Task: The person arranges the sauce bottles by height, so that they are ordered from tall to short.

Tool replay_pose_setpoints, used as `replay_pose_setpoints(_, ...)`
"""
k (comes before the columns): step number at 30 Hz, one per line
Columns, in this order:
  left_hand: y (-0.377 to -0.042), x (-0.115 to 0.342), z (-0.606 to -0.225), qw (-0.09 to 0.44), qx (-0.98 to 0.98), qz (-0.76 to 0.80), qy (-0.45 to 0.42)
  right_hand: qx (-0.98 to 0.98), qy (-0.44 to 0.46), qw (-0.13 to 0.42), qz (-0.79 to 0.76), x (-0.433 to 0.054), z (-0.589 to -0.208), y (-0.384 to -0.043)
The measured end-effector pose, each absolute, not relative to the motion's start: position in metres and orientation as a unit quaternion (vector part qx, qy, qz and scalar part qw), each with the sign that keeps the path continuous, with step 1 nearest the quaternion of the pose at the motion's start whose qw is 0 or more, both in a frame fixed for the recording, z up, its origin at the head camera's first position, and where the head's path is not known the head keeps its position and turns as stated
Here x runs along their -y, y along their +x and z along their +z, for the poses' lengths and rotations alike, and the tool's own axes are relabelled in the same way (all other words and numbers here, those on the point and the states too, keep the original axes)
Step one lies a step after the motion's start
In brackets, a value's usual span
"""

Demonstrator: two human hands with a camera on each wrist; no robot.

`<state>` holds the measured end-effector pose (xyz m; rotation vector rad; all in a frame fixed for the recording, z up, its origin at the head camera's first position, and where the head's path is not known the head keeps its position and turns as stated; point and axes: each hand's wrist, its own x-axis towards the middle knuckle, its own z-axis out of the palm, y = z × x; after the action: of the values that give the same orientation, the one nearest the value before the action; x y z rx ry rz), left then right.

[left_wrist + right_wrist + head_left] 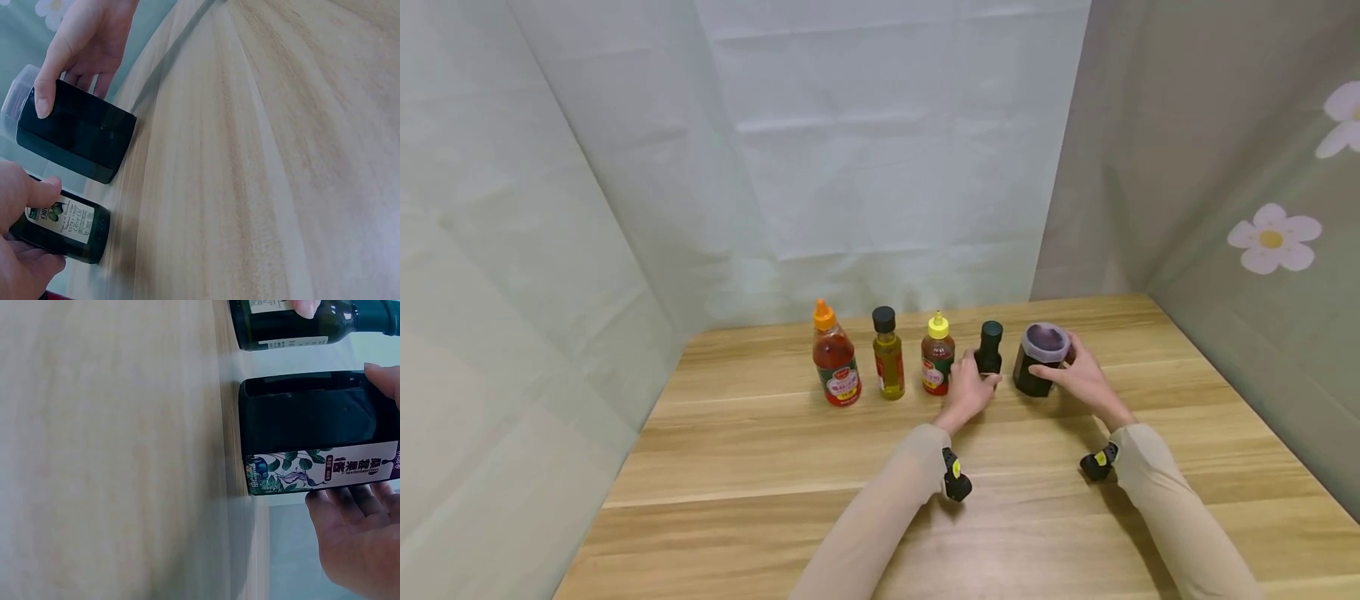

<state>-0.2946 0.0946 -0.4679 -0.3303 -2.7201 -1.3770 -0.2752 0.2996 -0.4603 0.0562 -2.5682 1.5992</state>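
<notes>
My left hand [968, 390] grips a dark green olive oil bottle [991, 343] that stands upright on the table. Its cream label [65, 217] with olives faces the left wrist camera. Just to the right, my right hand [1082, 377] holds a dark, square-sided jar [1032, 377] with a translucent lid [1047, 340], thumb on one side and fingers on the other. The right wrist view shows a white label [325, 465] with printed leaves on one side of the jar. A small gap separates bottle and jar. Most of the left fingers are hidden behind the bottle in the head view.
Left of my left hand stand a red sauce bottle with a yellow cap [937, 354], an oil bottle with a black cap [889, 358] and a larger red sauce bottle with an orange cap [837, 362], roughly in a row. Pale cloth [880, 167] hangs behind the wooden table [737, 483].
</notes>
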Motion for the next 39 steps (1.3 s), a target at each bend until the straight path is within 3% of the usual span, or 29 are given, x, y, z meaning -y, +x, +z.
replay_pose_setpoints(25,-0.302,-0.086,-0.462,0.047,0.888,-0.442,-0.117,0.857,0.050,0.030,0.511,-0.296,-0.453,-0.287)
replay_pose_setpoints(39,-0.273,-0.065,-0.430,-0.005,0.907,-0.399,-0.133,0.866,0.097,0.070,0.486,-0.318,-0.424,-0.253)
